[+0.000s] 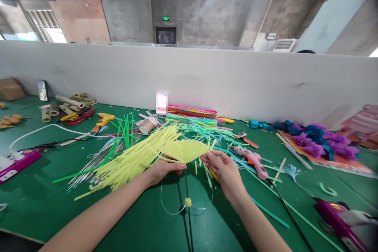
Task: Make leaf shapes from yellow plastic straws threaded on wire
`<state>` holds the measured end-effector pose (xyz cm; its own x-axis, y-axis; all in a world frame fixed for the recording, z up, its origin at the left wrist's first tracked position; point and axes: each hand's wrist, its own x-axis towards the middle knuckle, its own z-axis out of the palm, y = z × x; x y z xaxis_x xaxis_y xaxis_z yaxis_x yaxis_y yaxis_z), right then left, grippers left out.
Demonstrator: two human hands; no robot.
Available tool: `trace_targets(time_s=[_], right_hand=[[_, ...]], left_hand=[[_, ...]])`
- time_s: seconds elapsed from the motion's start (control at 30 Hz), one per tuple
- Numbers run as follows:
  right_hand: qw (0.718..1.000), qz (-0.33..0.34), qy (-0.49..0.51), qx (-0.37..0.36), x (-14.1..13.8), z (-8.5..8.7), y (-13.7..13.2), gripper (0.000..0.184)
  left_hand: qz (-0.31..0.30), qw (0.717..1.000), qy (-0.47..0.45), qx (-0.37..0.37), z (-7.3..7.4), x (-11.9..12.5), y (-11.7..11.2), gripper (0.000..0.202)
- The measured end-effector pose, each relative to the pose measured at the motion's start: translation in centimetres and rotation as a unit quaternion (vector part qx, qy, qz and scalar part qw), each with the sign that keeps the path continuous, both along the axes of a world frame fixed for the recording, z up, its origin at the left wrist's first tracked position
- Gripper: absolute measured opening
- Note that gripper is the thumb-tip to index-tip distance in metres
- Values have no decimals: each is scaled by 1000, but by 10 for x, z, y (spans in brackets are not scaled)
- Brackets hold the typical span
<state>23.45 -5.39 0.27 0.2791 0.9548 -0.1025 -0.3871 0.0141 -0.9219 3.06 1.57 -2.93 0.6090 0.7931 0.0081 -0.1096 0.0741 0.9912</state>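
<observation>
A pale yellow leaf shape made of pipe cleaners [186, 151] is held up over the table. My left hand [162, 171] is closed on its lower left side, thumb at the lower edge. At its right tip, the fingers of my right hand [223, 169] pinch the edge. Below the leaf runs a thin dark stem [190, 228] bearing a small yellow ball [188, 202]. A thin whitish loop of wire or line [173, 213] curves out on both sides of the ball. Behind my left hand lies a pile of loose yellow pipe cleaners [130, 161].
A pink glue gun [258, 165] lies to the right, a yellow glue gun [104, 118] to the left. Purple power strips [22, 163] sit at both sides. Purple and blue fluffy pieces [321, 139], bamboo tubes [71, 102] and pliers [79, 116] lie before the white partition [189, 75].
</observation>
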Motion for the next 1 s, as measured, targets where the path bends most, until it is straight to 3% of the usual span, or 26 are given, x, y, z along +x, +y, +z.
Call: trace_targets(time_s=[0.17,0.5,0.77,1.0], right_hand=[[998,-30,-56,28,-3,2,-1,32],[997,-37,-57,33,-2,3,-1,33],[998,27,-33,43,7,-1,1,23],[997,35,-47,53,10,2,2,24]], left_hand=[[1,1000,4,2,1,-1,-1,22],[-6,999,25,22,3,-1,-2,24],[-24,999,23,-1,-1,-5,1,21],[-30,999,18,-16,3,-5,0,18]])
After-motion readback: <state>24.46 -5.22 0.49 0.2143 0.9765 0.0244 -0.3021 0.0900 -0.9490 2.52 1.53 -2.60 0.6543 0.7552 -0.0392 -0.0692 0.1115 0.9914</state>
